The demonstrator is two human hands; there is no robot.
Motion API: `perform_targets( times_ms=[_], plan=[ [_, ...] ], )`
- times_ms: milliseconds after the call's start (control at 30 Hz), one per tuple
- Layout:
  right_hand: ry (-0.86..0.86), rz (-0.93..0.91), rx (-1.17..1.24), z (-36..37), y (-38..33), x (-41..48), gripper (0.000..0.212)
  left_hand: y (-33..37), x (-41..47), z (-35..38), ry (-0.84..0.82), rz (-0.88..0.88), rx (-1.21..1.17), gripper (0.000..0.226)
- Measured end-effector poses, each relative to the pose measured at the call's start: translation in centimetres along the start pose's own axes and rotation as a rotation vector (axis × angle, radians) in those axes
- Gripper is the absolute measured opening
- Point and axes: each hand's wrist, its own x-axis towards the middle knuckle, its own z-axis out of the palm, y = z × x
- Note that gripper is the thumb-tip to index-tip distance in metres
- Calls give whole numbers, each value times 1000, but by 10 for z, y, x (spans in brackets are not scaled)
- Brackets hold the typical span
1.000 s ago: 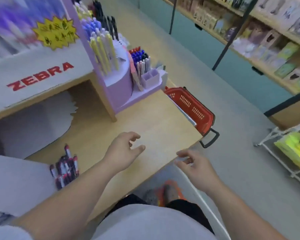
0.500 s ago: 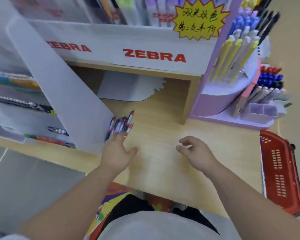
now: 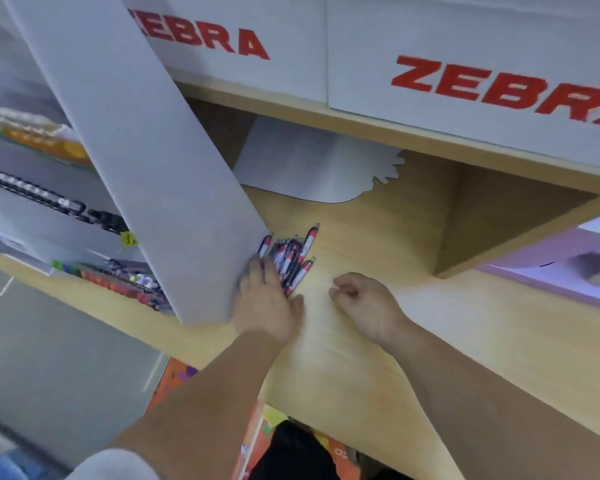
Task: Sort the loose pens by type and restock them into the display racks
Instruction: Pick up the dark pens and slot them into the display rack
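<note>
On the wooden surface [image 3: 447,348] under the ZEBRA racks [image 3: 378,46], the pens [image 3: 293,256] lie slanting toward upper right; the left hand [image 3: 267,304] lies flat on them, the right hand [image 3: 366,304] curls loosely, empty.

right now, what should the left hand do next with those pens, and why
Probably curl the left hand round the pens and draw them clear of the white panel: its fingers lie on the pile, which sits against the panel, and the right hand is loosely curled, empty.
</note>
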Motion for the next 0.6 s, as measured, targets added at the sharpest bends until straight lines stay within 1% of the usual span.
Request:
perform_targets(
  times_ms=[133,300,367,467,533,600],
  plan=[
    [14,36,84,7,-5,12,39,-4,13,8,72,11,-39,83],
    [23,68,139,11,-6,14,36,0,22,6,45,-28,-143,71],
    [5,64,121,12,-9,15,34,3,24,4,44,-23,-176,68],
    [-38,38,23,13,-13,18,37,-2,33,4,27,11,-200,69],
    [-55,39,-6,12,-13,18,39,-5,40,5,1,41,-166,73],
    [-51,45,-12,11,-11,19,40,-2,43,4,-36,90,-148,71]
  ],
)
